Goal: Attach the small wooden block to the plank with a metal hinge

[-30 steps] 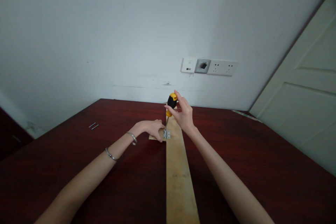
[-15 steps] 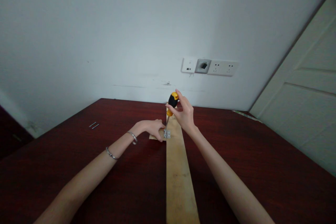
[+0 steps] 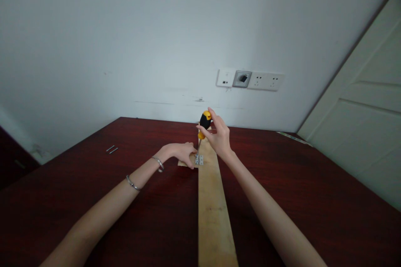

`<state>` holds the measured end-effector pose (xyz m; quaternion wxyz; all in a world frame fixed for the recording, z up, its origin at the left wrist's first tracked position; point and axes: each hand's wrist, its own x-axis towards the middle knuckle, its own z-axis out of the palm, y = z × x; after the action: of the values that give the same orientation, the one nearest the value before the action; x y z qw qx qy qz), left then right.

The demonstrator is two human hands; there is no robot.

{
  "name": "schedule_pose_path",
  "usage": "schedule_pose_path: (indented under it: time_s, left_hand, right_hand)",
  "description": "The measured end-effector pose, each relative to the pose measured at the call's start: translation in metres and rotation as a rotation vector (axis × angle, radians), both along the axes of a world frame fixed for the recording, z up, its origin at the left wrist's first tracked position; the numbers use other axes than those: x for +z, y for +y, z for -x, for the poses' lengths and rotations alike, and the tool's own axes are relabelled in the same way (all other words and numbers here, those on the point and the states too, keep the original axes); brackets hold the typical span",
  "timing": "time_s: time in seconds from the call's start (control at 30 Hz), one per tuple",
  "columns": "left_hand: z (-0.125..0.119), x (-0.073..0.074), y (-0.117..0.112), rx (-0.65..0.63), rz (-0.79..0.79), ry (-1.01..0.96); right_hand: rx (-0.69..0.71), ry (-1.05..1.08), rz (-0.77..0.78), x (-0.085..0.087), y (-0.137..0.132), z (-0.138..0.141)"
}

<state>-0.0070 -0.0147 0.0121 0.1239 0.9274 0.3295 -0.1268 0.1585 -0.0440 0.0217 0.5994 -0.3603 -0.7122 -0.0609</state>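
Observation:
My right hand [image 3: 221, 137] is closed round the black and yellow handle of a screwdriver [image 3: 205, 121], thumb on one side and fingers on the other. The screwdriver leans slightly, its shaft running down to a small metal hinge [image 3: 201, 160]. At the tip there seems to be a screw, too small to make out clearly. A long wooden plank [image 3: 214, 217] lies under one leaf of the hinge. Across a short wooden board [image 3: 182, 163] at the plank's left side lies my left hand [image 3: 181, 152], thumb and fingers gripping it beside the hinge.
Two loose screws [image 3: 112, 149] lie on the dark red table [image 3: 150, 225] at the left. Behind the table's far edge stands a white wall with sockets [image 3: 263, 81]. A thin strip [image 3: 294, 138] lies at the far right, near a white door [image 3: 369, 112].
My right hand and the screwdriver handle have shifted slightly left. My left hand, the plank and the hinge stay in place.

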Motion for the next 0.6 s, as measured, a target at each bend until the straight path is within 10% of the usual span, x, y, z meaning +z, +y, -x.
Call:
schedule_pose_path:
  time_s: [0.6]
  left_hand:
    - [-0.0044, 0.0030, -0.0070, -0.011, -0.068, 0.062]
  right_hand:
    - [0.049, -0.008, 0.063, 0.0030, 0.0022, -0.0028]
